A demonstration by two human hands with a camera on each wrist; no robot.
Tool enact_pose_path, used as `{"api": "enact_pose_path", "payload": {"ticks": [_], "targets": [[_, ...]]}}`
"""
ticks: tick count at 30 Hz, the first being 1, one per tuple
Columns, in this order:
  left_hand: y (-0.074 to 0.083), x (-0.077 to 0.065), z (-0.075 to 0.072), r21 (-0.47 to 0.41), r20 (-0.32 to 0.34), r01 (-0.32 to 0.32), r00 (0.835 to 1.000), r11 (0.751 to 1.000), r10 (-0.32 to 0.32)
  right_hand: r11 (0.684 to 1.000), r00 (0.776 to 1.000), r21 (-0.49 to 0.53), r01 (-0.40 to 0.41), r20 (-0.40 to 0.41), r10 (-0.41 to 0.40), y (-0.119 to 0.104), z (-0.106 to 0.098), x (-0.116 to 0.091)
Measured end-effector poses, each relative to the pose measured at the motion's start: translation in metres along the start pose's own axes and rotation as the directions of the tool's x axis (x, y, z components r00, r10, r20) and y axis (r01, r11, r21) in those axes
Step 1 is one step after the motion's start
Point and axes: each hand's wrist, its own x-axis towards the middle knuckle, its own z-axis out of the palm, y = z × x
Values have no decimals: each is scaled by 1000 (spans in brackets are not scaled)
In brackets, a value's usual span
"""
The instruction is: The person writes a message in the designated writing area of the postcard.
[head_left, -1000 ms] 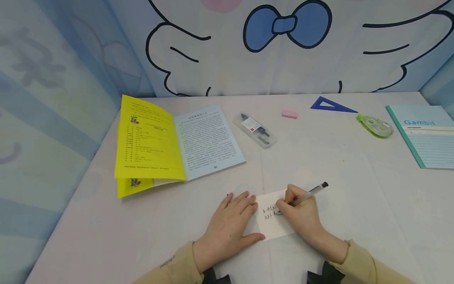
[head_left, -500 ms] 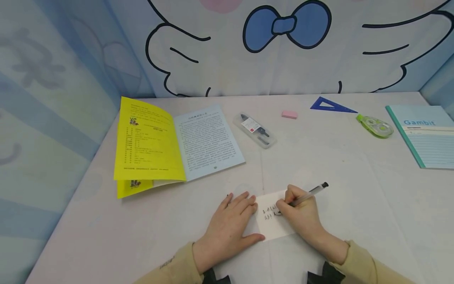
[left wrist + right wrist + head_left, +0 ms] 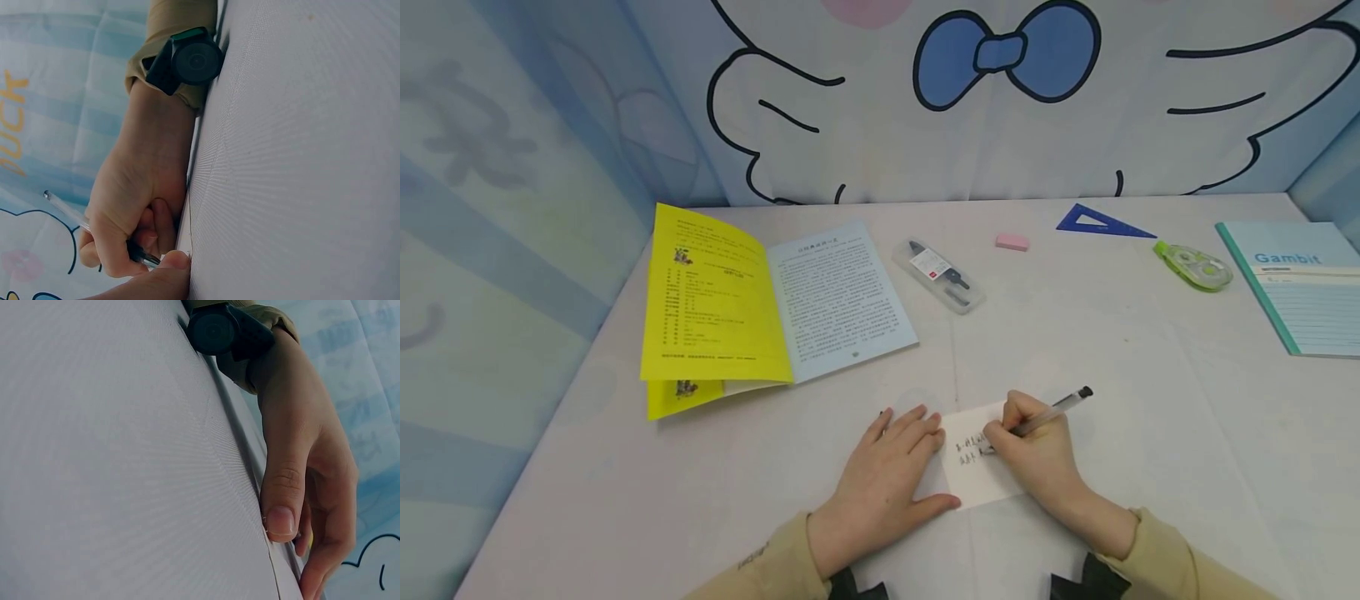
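Observation:
A small cream sheet of paper [image 3: 981,483] with a few handwritten characters lies on the table between the hands. My right hand [image 3: 1037,450] grips a clear-barreled pen [image 3: 1060,407] with a black end, its tip down at the writing. In the left wrist view the right hand [image 3: 134,181] has its fingers curled round the pen [image 3: 65,211]. My left hand [image 3: 883,479] rests on the paper's left side, fingers extended and thumb at the lower edge. The right wrist view shows the left hand [image 3: 312,450] with its thumb pressed down at the paper.
An open yellow-covered booklet [image 3: 850,308] lies at the left. Toward the back are a clear case with a compass [image 3: 938,275], a pink eraser [image 3: 1012,242], a blue set square [image 3: 1101,222] and a green correction tape [image 3: 1195,267]. A Gambit notebook [image 3: 1300,292] lies at the far right.
The pen's black end has tipped very slightly. Both hands and the paper look otherwise the same.

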Motion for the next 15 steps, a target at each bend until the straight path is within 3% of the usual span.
{"api": "enact_pose_path", "payload": {"ticks": [4, 8, 15], "targets": [[0, 0, 0, 1, 1, 1, 1000, 1000, -1, 1000, 1000, 13, 13, 4, -13, 0, 0, 0], [0, 0, 0, 3, 0, 1, 1000, 1000, -1, 999, 999, 28, 36, -41, -35, -12, -1, 1], [-1, 0, 0, 1, -5, -4, 1000, 1000, 4, 1000, 999, -10, 5, -45, -5, -20, -2, 2]]}}
